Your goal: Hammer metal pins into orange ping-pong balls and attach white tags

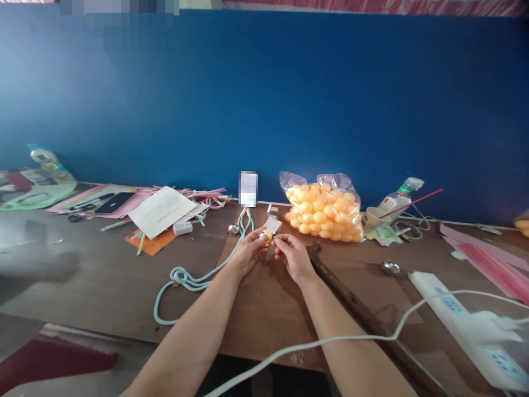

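Observation:
My left hand (248,252) is closed around a small orange ball (268,236) with shiny silver foil on its left side. Close by on the right, my right hand (294,256) has its thumb and fingertips pinched together beside the ball; whatever they hold is too small to make out. A white card (273,225) lies just beyond the ball, with a little white box (272,210) behind it. To the left of these sits a crumpled foil piece (233,228). A clear plastic bag of orange balls (324,212) stands behind my right hand.
A phone (248,190) leans on the blue partition (264,99), its light-blue cord (185,278) looping leftward. Papers (162,212) lie left. Right are a dark wooden bar (351,298), another foil piece (389,267), a bottle (399,198) and a power strip (432,289). A white cable (289,348) crosses my right forearm.

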Tool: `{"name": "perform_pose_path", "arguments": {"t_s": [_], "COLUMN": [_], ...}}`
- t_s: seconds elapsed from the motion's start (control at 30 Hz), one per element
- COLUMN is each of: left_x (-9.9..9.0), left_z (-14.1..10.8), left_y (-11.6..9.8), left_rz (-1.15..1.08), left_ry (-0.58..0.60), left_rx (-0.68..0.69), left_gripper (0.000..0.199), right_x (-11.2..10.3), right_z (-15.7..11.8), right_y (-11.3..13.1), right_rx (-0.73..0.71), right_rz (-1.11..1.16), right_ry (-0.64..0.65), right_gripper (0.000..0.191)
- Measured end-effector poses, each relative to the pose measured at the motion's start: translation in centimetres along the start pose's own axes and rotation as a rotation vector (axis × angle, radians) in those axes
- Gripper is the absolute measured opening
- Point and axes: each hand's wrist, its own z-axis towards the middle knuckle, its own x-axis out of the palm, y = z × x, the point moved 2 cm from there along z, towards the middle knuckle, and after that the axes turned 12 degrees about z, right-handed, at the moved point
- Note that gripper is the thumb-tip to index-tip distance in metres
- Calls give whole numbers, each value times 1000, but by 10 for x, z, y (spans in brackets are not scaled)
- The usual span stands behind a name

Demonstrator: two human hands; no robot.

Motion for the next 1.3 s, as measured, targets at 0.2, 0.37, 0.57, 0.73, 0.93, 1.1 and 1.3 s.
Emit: {"name": "perform_pose_path", "arguments": {"t_s": [0.2,0.37,0.57,0.73,0.93,1.1,1.3], "left_x": [2,2,5,7,6,6,5], "left_z": [-1,-1,-2,-3,-2,-2,-1], "left_y": [0,2,1,-1,0,1,1], "left_rz": [37,62,57,84,127,121,145], "left_ry": [35,84,68,90,71,78,78], "left_rx": [0,24,5,8,15,1,11], "left_gripper": [36,30,33,33,33,35,36], "right_x": [4,2,1,0,-3,-2,-2], "right_z": [-2,0,1,1,2,2,1], "right_y": [-1,-2,-3,-3,-3,-2,-1], "right_rx": [61,55,59,95,125,128,135], "right_rz": [41,19,37,90,113,138,134], "right_ry": [3,2,0,7,13,11,30], "right_gripper": [27,27,27,27,26,29,30]}}
